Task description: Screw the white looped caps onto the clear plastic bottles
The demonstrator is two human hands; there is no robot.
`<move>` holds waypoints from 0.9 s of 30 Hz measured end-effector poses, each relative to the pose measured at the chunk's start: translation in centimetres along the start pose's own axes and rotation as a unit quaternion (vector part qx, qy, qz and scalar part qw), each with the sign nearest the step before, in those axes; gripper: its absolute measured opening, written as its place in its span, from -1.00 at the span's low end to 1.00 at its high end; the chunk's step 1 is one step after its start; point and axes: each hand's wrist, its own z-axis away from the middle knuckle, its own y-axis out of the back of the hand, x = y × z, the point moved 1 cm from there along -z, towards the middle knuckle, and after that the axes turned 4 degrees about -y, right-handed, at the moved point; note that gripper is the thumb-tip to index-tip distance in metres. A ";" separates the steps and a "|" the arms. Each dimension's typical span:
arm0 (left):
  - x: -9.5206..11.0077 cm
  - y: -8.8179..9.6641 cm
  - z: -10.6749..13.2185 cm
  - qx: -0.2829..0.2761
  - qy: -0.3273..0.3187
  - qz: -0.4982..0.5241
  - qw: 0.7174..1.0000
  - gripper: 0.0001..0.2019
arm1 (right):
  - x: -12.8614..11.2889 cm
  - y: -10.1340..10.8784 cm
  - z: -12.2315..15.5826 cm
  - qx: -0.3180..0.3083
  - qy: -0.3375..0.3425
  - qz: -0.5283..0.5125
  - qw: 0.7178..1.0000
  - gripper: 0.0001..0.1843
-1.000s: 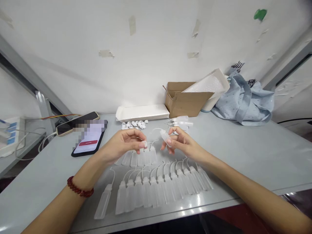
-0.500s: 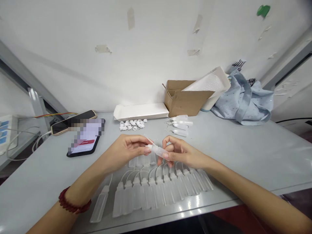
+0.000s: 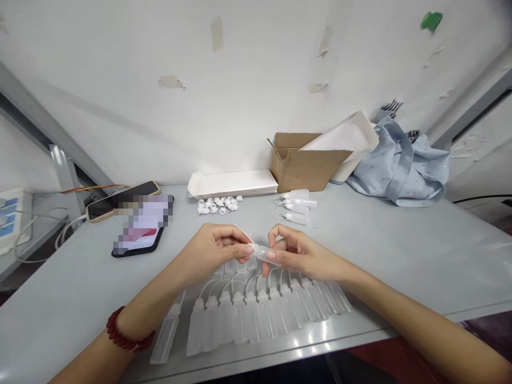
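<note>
A small translucent plastic squeeze bottle (image 3: 263, 253) is held tilted between my two hands above the table. The thumb and fingers of my left hand (image 3: 226, 246) pinch its white cap end, covering most of the cap. My right hand (image 3: 294, 252) grips the bottle's body from the right with thumb and fingers. Below the hands lies a row of similar capped bottles (image 3: 250, 319) with thin curved strips at their tops. One more bottle (image 3: 165, 337) lies apart, by my left forearm. Some further bottles (image 3: 230, 266) are partly hidden behind my left hand.
Loose white caps (image 3: 218, 205) lie in a pile before a stack of white padded envelopes (image 3: 234, 184). Several bottles with thin tips (image 3: 296, 207) rest to their right. Behind stand a cardboard box (image 3: 308, 169) and a blue cloth bag (image 3: 404, 165). Two phones (image 3: 146, 226) lie at left.
My left hand has shifted slightly right along the bottle, and its fingers now cover more of the cap. The right hand keeps its grip on the body.
</note>
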 end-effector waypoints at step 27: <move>-0.3 -0.3 0.0 -0.020 0.032 0.030 0.999 -0.81 | 0.6 0.1 -0.2 -0.026 -0.002 -0.050 0.998 -0.73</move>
